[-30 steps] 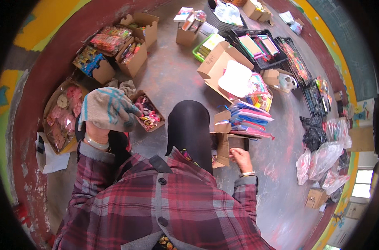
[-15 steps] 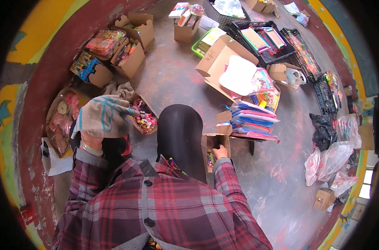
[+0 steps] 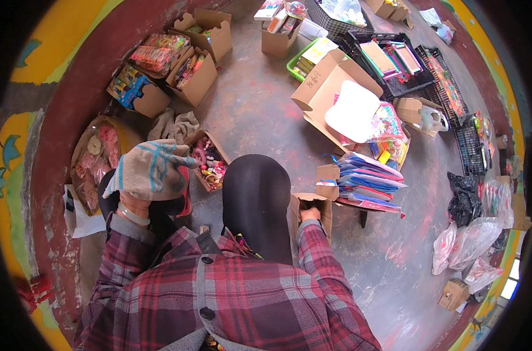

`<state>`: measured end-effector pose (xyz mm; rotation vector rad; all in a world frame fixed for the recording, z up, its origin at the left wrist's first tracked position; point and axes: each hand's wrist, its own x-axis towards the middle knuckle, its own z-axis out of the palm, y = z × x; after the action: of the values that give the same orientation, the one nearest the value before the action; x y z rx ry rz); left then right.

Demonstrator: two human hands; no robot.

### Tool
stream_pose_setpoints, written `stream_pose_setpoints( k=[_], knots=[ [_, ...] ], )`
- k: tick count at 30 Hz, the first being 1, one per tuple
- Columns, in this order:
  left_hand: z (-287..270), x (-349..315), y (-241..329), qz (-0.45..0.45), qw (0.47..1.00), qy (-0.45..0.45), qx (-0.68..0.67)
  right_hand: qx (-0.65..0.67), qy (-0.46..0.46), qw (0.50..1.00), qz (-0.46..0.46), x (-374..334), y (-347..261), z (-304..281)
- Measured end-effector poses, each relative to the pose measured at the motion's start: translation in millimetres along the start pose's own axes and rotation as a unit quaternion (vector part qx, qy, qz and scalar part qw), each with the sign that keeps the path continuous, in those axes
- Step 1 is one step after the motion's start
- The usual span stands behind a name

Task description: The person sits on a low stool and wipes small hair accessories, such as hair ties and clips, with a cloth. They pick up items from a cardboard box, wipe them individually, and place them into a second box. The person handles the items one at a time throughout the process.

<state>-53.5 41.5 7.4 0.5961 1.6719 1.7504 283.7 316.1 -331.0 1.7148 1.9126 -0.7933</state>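
A beige cloth with teal stripes [image 3: 155,167] is draped over my left hand [image 3: 135,206], which grips it from beneath; the fingers lie out of sight under the fabric. Just beyond it is a low cardboard box of small colourful trinkets [image 3: 210,167]. To the right of my knee, my right hand [image 3: 310,214] reaches into a small open cardboard box [image 3: 327,225]. Its fingers disappear inside, so whether they hold anything is hidden. Close beside that box rises a stack of blue, white and red flat packs [image 3: 368,181].
Several cardboard boxes [image 3: 197,82] of packaged goods line the left wall. A crumpled grey cloth [image 3: 175,124] lies on the floor. Ahead right stand a large open box [image 3: 318,88] with a white board and black crates [image 3: 418,88]; plastic bags [image 3: 473,240] sit farther right.
My right hand has gone deeper into the small box. The cloth stays on my left hand. The whole view has shifted slightly, moving surroundings to the right.
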Motion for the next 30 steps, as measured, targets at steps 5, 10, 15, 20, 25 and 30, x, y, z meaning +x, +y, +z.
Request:
stream_pose_setpoints(
  k=[5, 10, 15, 20, 25, 30],
  knots=[
    [-6.9, -6.2, -5.5, -0.004, 0.999, -0.005, -0.049, 0.064, 0.071, 0.99, -0.101, 7.8, 25.6, 4.0],
    [-9.2, -8.0, -5.5, -0.017, 0.976, -0.005, -0.218, 0.349, -0.001, 0.937, 0.019, -24.0, 36.1, -22.3],
    [-6.4, -10.5, -3.7, -0.041, 0.947, -0.023, -0.318, 0.651, -0.24, 0.717, -0.064, -88.3, 49.7, -72.9],
    [-1.2, -13.8, 1.6, -0.012, 0.974, -0.056, -0.217, 0.719, -0.185, 0.664, -0.088, -157.3, 26.0, -132.0],
    [4.1, -20.8, 15.9, 0.047, 0.983, -0.082, -0.157, 0.769, -0.177, 0.596, -0.151, -195.4, -16.4, -172.8],
    [5.5, -18.6, -17.1, 0.041, 0.934, -0.089, -0.344, 0.731, -0.227, 0.567, -0.305, -236.0, -82.9, -202.8]
  ],
)
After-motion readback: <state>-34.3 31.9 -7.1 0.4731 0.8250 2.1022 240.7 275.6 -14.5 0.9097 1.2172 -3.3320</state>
